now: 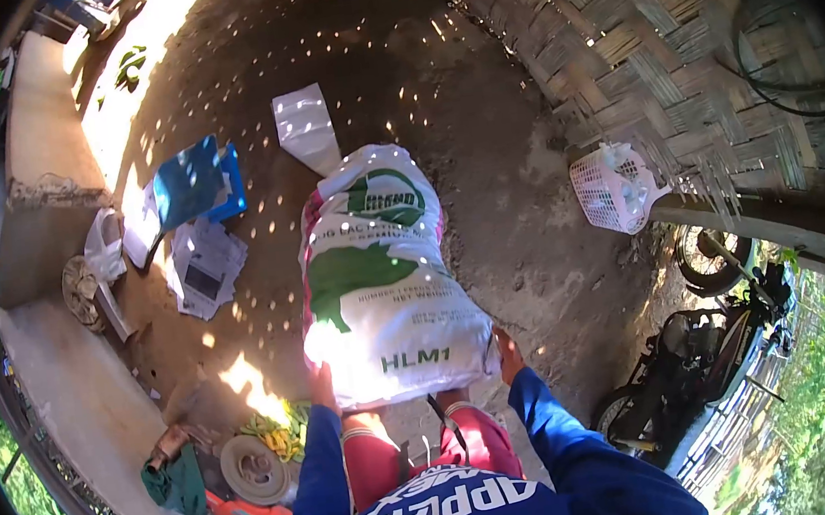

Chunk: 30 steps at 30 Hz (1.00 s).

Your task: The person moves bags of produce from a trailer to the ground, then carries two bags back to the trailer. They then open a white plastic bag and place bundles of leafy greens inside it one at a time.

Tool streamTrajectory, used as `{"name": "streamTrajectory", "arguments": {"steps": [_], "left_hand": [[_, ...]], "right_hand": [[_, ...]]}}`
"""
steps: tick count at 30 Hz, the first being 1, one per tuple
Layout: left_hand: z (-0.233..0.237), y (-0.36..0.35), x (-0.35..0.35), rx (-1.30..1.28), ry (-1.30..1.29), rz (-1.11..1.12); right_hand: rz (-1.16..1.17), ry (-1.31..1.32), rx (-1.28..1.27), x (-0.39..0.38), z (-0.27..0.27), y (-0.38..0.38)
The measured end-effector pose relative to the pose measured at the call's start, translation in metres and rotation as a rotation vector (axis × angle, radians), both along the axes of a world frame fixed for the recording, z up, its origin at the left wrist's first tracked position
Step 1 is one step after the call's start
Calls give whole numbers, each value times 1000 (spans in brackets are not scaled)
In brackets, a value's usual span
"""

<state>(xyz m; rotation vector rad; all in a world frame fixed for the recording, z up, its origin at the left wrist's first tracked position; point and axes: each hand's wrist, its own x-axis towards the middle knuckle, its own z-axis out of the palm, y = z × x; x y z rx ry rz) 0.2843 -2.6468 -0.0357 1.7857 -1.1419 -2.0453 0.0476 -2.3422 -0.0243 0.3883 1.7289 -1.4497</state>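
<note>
A large, full white feed sack (pixel 392 305) with green print and pink side edges is in front of my body, its near end at my thighs. My left hand (pixel 322 388) holds the sack's near left corner, with the fingers mostly hidden behind it. At the near right corner my right hand (pixel 509 353) grips the sack edge, its fingers partly hidden too. A flat white piece (pixel 306 128) lies on the ground just beyond the sack's far end.
Blue folders (pixel 189 185) and papers (pixel 208 269) lie on the ground at the left, near a concrete ledge (pixel 53 230). A pink basket (pixel 611 186) stands by the woven wall (pixel 653 61). A motorcycle (pixel 690 359) is at the right.
</note>
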Motion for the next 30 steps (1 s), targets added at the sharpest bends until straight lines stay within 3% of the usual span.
{"name": "streamTrajectory", "arguments": {"steps": [4, 6, 7, 9, 10, 11, 12, 14, 16, 17, 19, 20, 21, 22, 23, 24, 25, 26, 27, 29, 30], "left_hand": [[-6, -14, -15, 22, 5, -104], [11, -37, -41, 139, 40, 31], [-7, -61, -25, -47, 145, -369], [55, -93, -63, 394, 206, 59], [61, -125, -73, 376, 215, 52], [57, -161, -73, 74, 108, -185], [60, -183, -74, -220, -4, -418], [144, -215, -112, 127, 199, -265], [312, -190, -133, -238, 171, -498], [333, -193, -119, -232, 175, -501], [349, -208, -70, -1358, 407, -1021], [328, -205, -23, -996, 310, -927], [307, -195, 24, -656, 226, -803], [318, -184, 58, -566, 160, -967], [387, -155, 13, -29, 212, -670], [342, -140, 58, -216, 105, -747], [303, -125, 92, -516, 52, -778], [279, -115, 117, -801, -20, -806], [264, -109, 121, -793, -34, -815], [240, -95, 119, -108, -29, -99], [253, -90, 95, -103, -38, -98]], "right_hand": [[-5, -73, 24, -14, 10, -12], [-10, 81, -49, -12, -18, -11], [10, 194, -107, -4, -20, -7], [-144, -508, -115, -46, 32, -67], [-91, -466, -193, -59, 47, -85], [-47, -426, -265, -65, 63, -97], [-54, -472, -206, -80, 117, -118], [-116, -395, -201, -93, 210, -142], [-137, -263, -350, -91, 240, -132], [-140, -259, -345, -82, 264, -122], [-17, -346, -423, -54, 332, -118], [-66, -335, -398, -28, 381, -123], [-75, -310, -406, -5, 380, -104], [-127, -292, -332, 20, 376, -91], [-139, -361, -268, 41, 360, -76], [-250, -254, -298, 81, 299, -33], [-223, -269, -226, 83, 317, -61], [-187, -328, -147, 88, 301, -61], [-194, -340, -119, 88, 291, -64], [-200, -353, -95, 93, 242, -47], [-19, -23, 6, 108, 191, -12]]}}
